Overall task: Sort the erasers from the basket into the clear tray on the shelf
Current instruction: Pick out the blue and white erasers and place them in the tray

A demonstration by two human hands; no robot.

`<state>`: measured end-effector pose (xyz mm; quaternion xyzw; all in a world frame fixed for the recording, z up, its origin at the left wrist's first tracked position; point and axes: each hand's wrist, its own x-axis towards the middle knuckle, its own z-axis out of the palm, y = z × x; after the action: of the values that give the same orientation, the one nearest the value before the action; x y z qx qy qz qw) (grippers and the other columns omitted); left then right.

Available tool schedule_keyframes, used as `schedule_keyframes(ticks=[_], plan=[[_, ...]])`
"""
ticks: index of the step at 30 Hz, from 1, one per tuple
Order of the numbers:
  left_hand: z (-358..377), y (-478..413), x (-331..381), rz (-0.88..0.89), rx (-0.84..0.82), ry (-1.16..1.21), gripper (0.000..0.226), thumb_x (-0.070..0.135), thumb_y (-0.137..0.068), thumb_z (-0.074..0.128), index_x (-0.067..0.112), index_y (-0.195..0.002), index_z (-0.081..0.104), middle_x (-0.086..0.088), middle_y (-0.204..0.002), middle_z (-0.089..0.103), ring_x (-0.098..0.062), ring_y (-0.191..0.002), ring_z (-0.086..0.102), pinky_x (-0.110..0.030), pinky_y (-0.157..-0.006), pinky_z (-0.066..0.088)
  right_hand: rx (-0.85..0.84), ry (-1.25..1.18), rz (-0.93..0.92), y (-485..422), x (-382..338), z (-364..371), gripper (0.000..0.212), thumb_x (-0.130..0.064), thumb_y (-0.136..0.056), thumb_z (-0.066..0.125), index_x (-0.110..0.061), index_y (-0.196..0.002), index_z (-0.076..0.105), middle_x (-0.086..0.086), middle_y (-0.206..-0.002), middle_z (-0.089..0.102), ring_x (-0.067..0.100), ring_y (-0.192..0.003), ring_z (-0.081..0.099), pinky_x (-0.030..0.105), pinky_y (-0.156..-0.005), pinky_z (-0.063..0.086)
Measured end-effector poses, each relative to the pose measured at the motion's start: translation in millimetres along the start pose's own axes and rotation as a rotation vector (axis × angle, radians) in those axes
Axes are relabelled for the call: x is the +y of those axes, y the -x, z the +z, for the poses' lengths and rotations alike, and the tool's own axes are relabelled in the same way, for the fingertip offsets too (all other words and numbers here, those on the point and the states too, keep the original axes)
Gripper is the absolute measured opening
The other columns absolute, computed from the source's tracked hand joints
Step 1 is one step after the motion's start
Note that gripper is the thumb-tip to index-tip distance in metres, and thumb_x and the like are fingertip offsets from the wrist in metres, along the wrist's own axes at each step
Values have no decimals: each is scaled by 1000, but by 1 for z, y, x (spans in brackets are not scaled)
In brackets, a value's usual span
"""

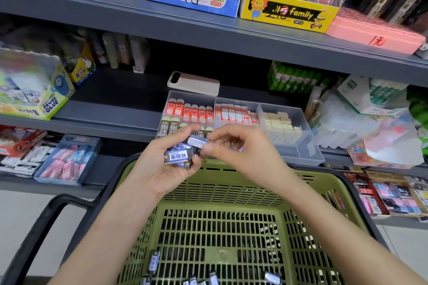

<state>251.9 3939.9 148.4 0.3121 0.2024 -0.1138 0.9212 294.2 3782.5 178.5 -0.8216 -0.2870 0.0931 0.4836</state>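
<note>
Small rectangular blue-and-white sleeved erasers (pixel 178 157) sit stacked at frame centre in our left hand (pixel 157 171), fingers curled round them as a supply. Our right hand (pixel 243 155) pinches the top eraser (pixel 196 141) (likely bound for the clear plastic compartment tray (pixel 308 152) just above). More lie in the green plastic mesh basket (pixel 220 192), bottom.

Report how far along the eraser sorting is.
Done: the clear tray already holds rows of red erasers, 2B erasers and cream erasers. In hand: the left hand grips a stack of blue-label erasers, and the right hand pinches the top eraser. Left: more loose erasers lie on the floor of the green basket, so the job is not finished.
</note>
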Motion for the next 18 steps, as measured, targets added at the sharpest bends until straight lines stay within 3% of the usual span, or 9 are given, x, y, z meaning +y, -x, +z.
schedule_keyframes(ticks=[5,8,10,12,15,18], plan=[[1,2,-2,-3,-46,37,22,26,-72,65,8,-78,76,-14,-77,65,-22,-59,62,-22,-43,49,122,-26,59,-2,6,-10,14,-15,-81,72,-28,-79,66,-5,-73,65,3,-66,53,15,-62,47],[-1,1,0,0,-47,64,27,32,-77,63,7,-77,75,-13,-74,63,-21,-59,60,-22,-42,49,227,263,149,-16,26,-36,8,-25,-79,73,-23,-86,70,-11,-75,62,8,-70,53,24,-67,44],[-1,1,0,0,-41,73,28,32,-77,62,7,-76,75,-13,-74,63,-21,-60,60,-22,-42,49,187,569,195,-25,39,-40,18,-34,-78,73,-24,-92,72,-10,-84,61,11,-80,53,26,-70,37],[-2,1,0,-2,-49,69,28,32,-78,62,8,-77,75,-13,-75,63,-21,-60,61,-22,-42,49,130,725,190,-32,46,-36,21,-38,-77,73,-27,-95,73,-12,-85,57,13,-85,52,24,-68,31],[-3,0,1,-2,-52,59,27,32,-77,62,8,-77,75,-13,-76,63,-21,-60,61,-23,-42,49,92,733,171,-39,52,-25,20,-36,-78,72,-29,-97,73,-14,-77,59,11,-82,55,24,-66,35],[-4,-1,1,-8,-47,67,27,32,-77,63,8,-77,75,-14,-76,63,-22,-60,61,-23,-42,49,64,690,187,-43,56,-17,11,-31,-84,66,-29,-92,74,-12,-85,70,12,-91,58,28,-82,43]])
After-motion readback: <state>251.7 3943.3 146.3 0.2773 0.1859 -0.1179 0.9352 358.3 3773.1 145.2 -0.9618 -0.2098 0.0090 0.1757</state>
